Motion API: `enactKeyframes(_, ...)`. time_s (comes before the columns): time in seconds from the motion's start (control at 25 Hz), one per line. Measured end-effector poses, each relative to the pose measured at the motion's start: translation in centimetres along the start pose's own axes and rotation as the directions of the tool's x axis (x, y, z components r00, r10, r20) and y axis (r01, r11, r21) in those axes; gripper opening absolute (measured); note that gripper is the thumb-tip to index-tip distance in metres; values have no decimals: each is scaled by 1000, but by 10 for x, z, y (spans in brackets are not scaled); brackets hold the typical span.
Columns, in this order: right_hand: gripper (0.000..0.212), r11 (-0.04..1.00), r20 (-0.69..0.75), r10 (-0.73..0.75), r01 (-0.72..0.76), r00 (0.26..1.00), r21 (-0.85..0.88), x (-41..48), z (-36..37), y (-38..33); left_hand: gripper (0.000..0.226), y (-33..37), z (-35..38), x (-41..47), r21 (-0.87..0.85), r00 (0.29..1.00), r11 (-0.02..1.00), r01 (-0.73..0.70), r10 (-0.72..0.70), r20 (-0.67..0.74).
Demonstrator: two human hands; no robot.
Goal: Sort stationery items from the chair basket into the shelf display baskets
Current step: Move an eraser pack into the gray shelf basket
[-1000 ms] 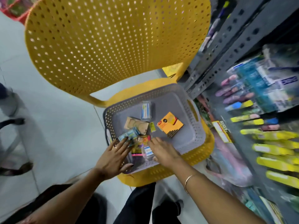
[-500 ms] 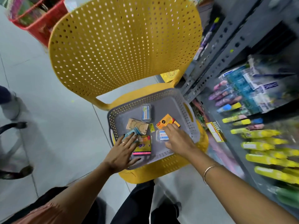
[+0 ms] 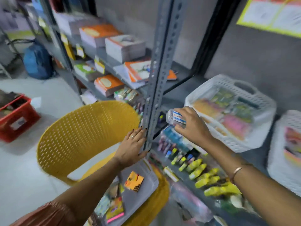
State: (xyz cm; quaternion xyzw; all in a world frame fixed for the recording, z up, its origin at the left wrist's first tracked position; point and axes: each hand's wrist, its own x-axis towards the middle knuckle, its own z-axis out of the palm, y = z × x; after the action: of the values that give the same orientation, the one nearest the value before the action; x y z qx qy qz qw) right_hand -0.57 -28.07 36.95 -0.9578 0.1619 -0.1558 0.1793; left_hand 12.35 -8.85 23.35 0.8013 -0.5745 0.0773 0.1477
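My right hand [image 3: 190, 126] is raised in front of the shelf and grips a small clear box with a blue and white label [image 3: 176, 117], just left of a white display basket [image 3: 254, 101] filled with coloured packets. My left hand [image 3: 132, 148] rests flat, fingers apart, against the grey perforated shelf post [image 3: 158, 75]. Below it, the grey basket [image 3: 146, 188] sits on the yellow chair [image 3: 84, 132]. It holds an orange card [image 3: 134, 181], a yellow and pink packet [image 3: 114, 209] and other small items.
A second white basket [image 3: 280, 162] stands at the far right of the shelf. Yellow highlighters [image 3: 210, 180] and markers fill the lower shelf. Stacks of notebooks [image 3: 112, 41] line the shelves to the left. A red crate [image 3: 16, 118] and a blue bag [image 3: 38, 61] stand on the floor.
My right hand picked the clear labelled box out of the chair basket and lifted it toward the shelf. My left hand left the basket and went to the shelf post. My view rose.
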Motion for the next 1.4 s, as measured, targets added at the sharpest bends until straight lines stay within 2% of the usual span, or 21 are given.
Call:
enactKeyframes(0.16,49,990,-140,103,-115,985,-81,-15,-105,26,49,53,-47,96,-27,973,985,-170,164,-160)
enactKeyframes(0.36,43,916,-227,312,-356,923,-187,-91,-207,93,49,172,-77,179,-67,898,919,-388,361,-253)
enactKeyframes(0.6,37,770,-261,547,-600,795,-215,-239,-293,170,66,363,-71,189,-143,833,831,-538,496,-246)
enactKeyframes(0.72,33,701,-230,627,-668,744,-248,-305,-321,206,70,450,-58,176,-171,814,796,-580,556,-170)
enactKeyframes(0.88,49,626,-189,714,-735,674,-260,-384,-346,255,81,545,-35,156,-189,766,746,-639,639,-70)
enactKeyframes(1.08,46,550,-85,804,-791,588,-269,-442,-344,294,78,599,3,128,-190,721,715,-672,691,48)
enactKeyframes(1.2,41,557,-24,813,-787,582,-264,-458,-329,310,81,617,8,125,-213,708,707,-674,701,85)
enactKeyframes(1.32,49,571,20,808,-775,589,-271,-464,-314,317,94,624,24,118,-336,809,801,-495,566,157)
enactKeyframes(1.4,55,583,50,802,-763,595,-280,-467,-305,321,95,620,43,115,-270,840,857,-440,499,214)
